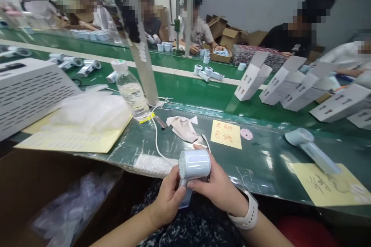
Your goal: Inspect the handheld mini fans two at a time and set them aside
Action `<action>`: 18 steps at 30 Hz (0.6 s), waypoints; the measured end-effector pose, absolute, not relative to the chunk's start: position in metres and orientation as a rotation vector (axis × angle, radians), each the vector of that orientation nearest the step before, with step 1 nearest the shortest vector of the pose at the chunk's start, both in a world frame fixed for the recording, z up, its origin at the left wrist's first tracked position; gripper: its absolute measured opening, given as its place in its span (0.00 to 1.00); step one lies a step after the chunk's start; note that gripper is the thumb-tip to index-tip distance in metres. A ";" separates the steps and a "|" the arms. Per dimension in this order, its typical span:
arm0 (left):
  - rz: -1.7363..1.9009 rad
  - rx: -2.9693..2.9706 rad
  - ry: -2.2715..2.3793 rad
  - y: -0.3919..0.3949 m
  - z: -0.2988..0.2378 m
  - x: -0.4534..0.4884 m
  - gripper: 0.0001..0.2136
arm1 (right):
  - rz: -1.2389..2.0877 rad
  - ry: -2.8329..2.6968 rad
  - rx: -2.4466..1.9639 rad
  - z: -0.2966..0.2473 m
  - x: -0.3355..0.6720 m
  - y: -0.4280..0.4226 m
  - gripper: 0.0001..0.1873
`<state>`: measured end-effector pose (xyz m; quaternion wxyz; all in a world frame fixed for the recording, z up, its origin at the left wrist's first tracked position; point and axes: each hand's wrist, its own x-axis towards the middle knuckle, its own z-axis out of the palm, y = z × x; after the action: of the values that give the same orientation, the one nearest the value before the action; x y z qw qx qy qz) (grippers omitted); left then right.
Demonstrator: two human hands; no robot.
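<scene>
A pale blue handheld device (194,164) with a round cylindrical head is held over my lap at the near edge of the table. My left hand (169,197) grips its handle from below, fingers curled round it. My right hand (216,185) wraps the head from the right side, a white watch on that wrist. A white cable (157,135) runs from the table toward the device. A second pale blue device (311,147) lies on the green mat to the right, apart from both hands.
A water bottle (132,92), a plastic bag (92,111) on yellow sheets, a beige cloth (184,127) and yellow notes (226,134) lie on the mat. White boxes (252,79) ride the green conveyor. A perforated white box (27,92) stands left. Several people work across the line.
</scene>
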<state>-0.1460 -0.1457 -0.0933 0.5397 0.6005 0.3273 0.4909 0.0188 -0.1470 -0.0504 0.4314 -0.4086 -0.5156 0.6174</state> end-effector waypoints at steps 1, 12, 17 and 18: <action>1.150 1.478 0.783 -0.144 -0.093 -0.147 0.24 | 1.494 -1.274 -1.021 -0.049 0.021 -0.148 0.41; 1.002 1.262 0.799 -0.141 -0.107 -0.150 0.16 | 0.054 -1.574 -2.332 -0.010 0.203 -0.087 0.25; 0.776 1.266 0.839 -0.133 -0.064 -0.146 0.19 | -0.301 -1.398 -2.524 -0.038 0.259 -0.110 0.19; 0.709 1.278 0.797 -0.133 -0.048 -0.148 0.19 | -0.375 -1.345 -2.533 -0.046 0.268 -0.117 0.18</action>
<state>-0.1478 -0.1325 -0.0483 0.6731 0.5678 0.3541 0.3149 0.2684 -0.1169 -0.0462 0.1242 -0.8690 -0.4613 -0.1287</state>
